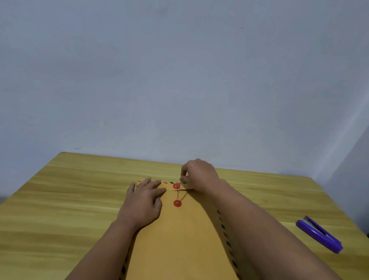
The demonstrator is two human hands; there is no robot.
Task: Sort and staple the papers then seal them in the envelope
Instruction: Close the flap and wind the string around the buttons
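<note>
A pale wall (185,73) fills the upper part of the view, and below it a yellow wooden table (50,206) spreads out toward the camera. A large brown envelope (183,240) with a striped red and dark border lies flat along the middle of the table, its flap folded down at the far end. The left hand (143,201) rests flat on the envelope with straight fingers, pressing just beside the flap. The right hand (198,174) is at the flap's far edge, its fingers curled and pinching a thin string (180,194) that runs between the two red discs (177,203). A purple stapler (319,234) lies well apart on the right of the table.
</note>
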